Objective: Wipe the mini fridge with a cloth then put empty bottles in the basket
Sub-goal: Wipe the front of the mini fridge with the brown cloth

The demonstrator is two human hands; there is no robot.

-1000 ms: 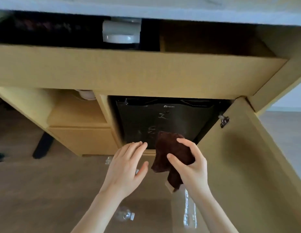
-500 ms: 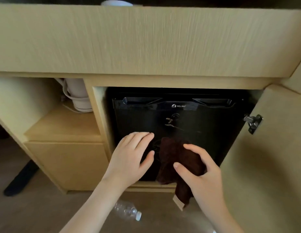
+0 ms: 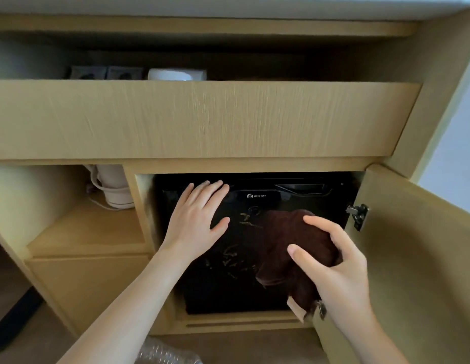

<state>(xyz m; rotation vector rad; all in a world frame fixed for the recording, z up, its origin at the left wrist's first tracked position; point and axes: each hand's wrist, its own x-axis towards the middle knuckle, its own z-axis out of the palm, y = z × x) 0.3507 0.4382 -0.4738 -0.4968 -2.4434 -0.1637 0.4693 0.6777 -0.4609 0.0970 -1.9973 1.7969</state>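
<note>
Left hand (image 3: 199, 219) lies flat, released, on the black mini fridge (image 3: 294, 195) door; beside it, right hand (image 3: 331, 261) grasps a brown cloth (image 3: 286, 240) pressed to the door.

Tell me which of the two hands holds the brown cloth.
The right hand holds the brown cloth, bunched against the black mini fridge door. The left hand holds nothing and lies flat, fingers spread, on the door.
</note>
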